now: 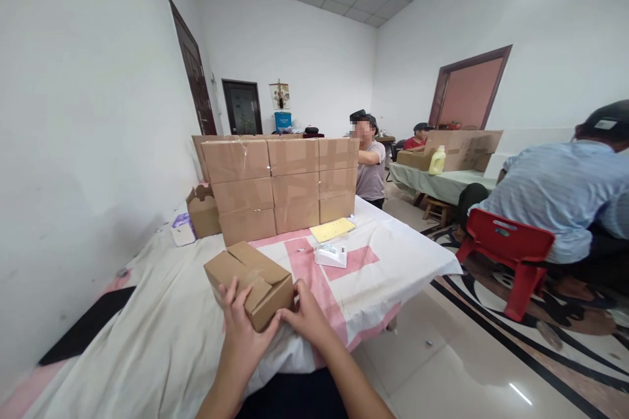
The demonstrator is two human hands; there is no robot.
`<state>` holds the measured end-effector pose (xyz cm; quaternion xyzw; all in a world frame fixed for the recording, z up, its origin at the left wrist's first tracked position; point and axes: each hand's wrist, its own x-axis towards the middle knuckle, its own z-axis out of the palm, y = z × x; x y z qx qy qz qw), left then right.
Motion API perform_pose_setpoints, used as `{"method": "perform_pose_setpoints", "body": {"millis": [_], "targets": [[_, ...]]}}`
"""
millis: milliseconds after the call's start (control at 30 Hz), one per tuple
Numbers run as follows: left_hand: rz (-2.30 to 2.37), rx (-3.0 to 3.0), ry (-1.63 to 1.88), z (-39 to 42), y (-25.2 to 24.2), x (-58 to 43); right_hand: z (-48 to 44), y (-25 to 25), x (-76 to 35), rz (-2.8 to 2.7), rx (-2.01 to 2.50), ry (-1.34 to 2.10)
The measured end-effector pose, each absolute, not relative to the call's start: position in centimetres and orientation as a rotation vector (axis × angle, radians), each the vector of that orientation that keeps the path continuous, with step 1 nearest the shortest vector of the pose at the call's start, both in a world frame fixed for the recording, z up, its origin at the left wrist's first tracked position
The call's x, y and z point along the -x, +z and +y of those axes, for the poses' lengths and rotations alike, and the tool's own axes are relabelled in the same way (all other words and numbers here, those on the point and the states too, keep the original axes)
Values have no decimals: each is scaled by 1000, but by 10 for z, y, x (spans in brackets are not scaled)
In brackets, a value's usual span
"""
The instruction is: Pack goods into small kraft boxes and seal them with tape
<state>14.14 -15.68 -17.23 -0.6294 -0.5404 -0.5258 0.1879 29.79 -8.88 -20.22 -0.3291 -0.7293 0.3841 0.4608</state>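
Note:
A small brown cardboard box (250, 272) with its top flaps folded over is tilted between my two hands above the near part of the table. My left hand (243, 311) grips its left and near side, fingers spread across the top and thumb at the near corner. At the right end, my right hand (304, 311) has its thumb and fingers closed on the box's lower corner. Clear tape seems to lie on the top flap. Beyond the box stand a white tape dispenser (331, 255) and a yellow sheet (332, 230).
Stacked cardboard boxes (275, 193) form a wall across the table. An open carton (202, 209) and a purple-and-white pack (183, 229) stand left. A black flat item (88, 324) lies near the wall. Co-workers sit beyond and right, one on a red chair (508, 242).

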Motion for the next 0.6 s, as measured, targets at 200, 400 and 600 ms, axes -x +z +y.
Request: {"method": "perform_pose_setpoints", "body": {"millis": [200, 400, 600], "targets": [[-1453, 1793, -1440, -157, -177, -135, -92, -199, -298, -1729, 774, 1033], [-1462, 1859, -1345, -147, -185, -124, -94, -196, -297, -1658, 822, 1086], [-1361, 1810, -1239, -132, -211, -91, -93, -194, -297, -1672, 906, 1111]]}}
